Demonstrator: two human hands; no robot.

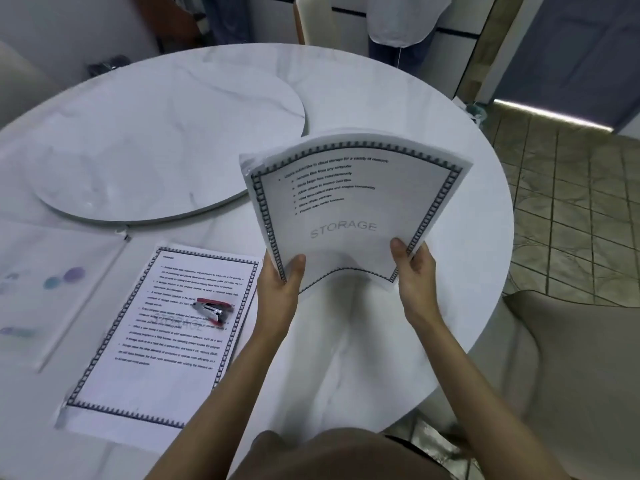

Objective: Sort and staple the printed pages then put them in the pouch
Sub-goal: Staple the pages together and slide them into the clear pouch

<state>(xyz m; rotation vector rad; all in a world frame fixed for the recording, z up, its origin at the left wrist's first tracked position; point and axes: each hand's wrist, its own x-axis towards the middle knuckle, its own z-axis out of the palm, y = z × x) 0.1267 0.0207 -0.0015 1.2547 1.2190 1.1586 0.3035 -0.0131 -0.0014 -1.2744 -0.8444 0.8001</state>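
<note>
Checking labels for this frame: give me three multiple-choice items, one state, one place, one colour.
1. The stack is: A bowed, gripped above the table by the left hand and right hand; B folded in half; C rolled into a tube.
2. The stapler lies: A on the stack; B on the sheet flat on the table; C in the right hand.
3. The stapler is: A blue; B green; C red.
Answers: A, both thumbs press its lower corners; B, it rests mid-sheet; C, its body is red.
</note>
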